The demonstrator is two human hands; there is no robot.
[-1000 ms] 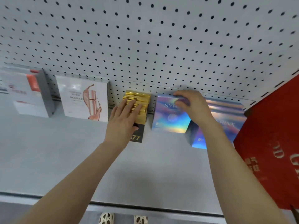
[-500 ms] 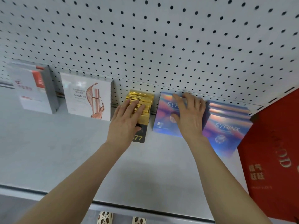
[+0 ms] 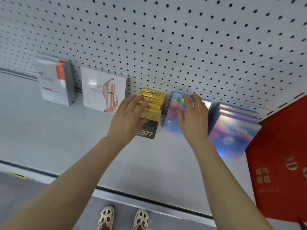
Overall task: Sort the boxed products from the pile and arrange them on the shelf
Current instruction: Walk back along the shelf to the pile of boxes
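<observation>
Gold boxes [image 3: 152, 103] under left hand [image 3: 127, 117], holographic box [image 3: 172, 117] under right hand [image 3: 193, 118]

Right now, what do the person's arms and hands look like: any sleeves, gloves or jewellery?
Both forearms are bare to the frame's edge: no sleeves in view. The left hand and right hand wear no gloves, and no rings, watch or bracelets show. Nails look short and plain.
</observation>
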